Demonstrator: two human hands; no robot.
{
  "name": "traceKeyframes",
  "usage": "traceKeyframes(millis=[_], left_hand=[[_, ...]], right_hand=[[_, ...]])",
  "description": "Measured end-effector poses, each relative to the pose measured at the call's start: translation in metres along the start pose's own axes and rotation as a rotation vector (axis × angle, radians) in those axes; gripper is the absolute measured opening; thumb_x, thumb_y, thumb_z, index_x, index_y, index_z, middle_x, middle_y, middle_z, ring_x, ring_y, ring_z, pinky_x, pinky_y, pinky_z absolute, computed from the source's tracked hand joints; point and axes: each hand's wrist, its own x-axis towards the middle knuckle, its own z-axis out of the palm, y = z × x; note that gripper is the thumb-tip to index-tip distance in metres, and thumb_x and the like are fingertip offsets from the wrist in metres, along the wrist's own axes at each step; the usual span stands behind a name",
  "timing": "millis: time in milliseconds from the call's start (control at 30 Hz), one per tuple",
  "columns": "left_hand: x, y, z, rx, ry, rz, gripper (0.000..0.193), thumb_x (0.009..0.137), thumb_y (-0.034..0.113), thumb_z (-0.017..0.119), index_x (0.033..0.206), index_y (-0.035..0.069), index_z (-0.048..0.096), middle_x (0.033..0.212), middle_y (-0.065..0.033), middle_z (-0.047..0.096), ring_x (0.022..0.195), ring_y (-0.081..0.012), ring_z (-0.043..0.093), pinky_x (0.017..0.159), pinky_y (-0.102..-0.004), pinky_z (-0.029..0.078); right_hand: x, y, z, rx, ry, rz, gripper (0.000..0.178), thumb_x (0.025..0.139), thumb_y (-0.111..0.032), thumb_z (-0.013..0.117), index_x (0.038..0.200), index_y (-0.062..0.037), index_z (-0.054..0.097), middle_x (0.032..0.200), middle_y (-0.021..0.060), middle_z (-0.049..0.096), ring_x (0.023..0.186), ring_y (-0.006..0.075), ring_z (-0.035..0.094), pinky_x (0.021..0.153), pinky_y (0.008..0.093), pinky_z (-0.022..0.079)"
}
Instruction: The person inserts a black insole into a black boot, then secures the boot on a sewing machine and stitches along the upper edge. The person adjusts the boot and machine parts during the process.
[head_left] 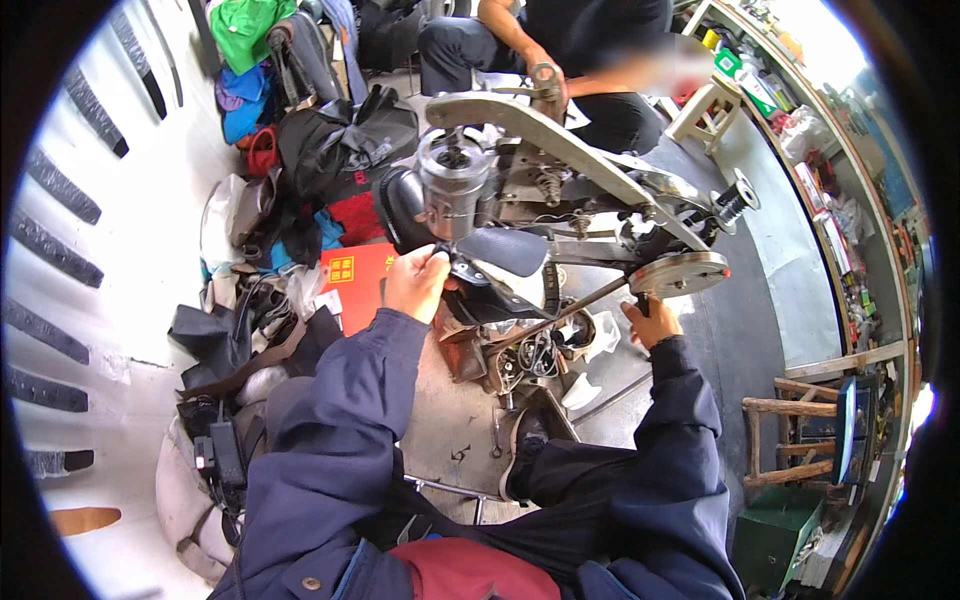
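A metal hand-cranked sewing machine (560, 130) stands before me, its long arm slanting toward the right. My left hand (418, 284) is closed, thumb on top, on the near edge of a black leather item (480, 285) with a grey inner face. That item lies against the machine's round metal post (455, 185); its full shape is partly hidden. At the right, my right hand (655, 320) wraps round the dark crank handle (643, 302) below the rim of the handwheel (680, 273). Some of its fingers are hidden.
Across the machine sits another person, a hand (545, 80) at its top. Tools and cables fill a tray (510, 375) underneath. Bags and a red box (358, 285) lie left. A wooden stool (800, 430), a green box (780, 540) and loaded shelves (840, 220) stand right.
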Motion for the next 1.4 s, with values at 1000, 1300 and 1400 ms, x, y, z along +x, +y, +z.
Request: traceKeyframes(millis=[1000,1300,1400], left_hand=[[-0.002,-0.010,0.003,0.116,0.121,0.054,0.018,0.091,0.012,0.066,0.079,0.003,0.056,0.070,0.0077,0.053,0.066,-0.0008,0.046,0.057,-0.0218,0.038],[-0.008,-0.014,0.013,0.080,0.356,0.096,0.041,0.081,0.011,0.071,0.114,0.005,0.047,0.092,-0.0091,0.060,0.086,-0.0161,0.058,0.077,-0.0314,0.049],[-0.011,-0.009,0.020,-0.021,0.374,0.152,0.066,0.076,0.016,0.079,0.127,0.005,0.039,0.111,-0.0152,0.054,0.102,-0.0218,0.056,0.090,-0.0403,0.048]], right_hand=[[-0.046,-0.195,0.058,0.982,-0.361,-0.136,0.028,0.092,-0.027,0.074,0.085,-0.0004,0.073,0.063,-0.0024,0.059,0.046,0.0027,0.045,0.044,0.0188,0.032],[-0.054,-0.196,0.060,0.909,-0.292,-0.240,0.023,0.095,-0.023,0.069,0.084,-0.0024,0.072,0.061,-0.0046,0.056,0.047,0.0030,0.044,0.044,0.0206,0.031],[-0.054,-0.194,0.060,0.917,-0.338,-0.179,0.026,0.095,-0.024,0.071,0.083,-0.0005,0.072,0.063,-0.0026,0.059,0.052,0.0047,0.050,0.048,0.0220,0.036]])
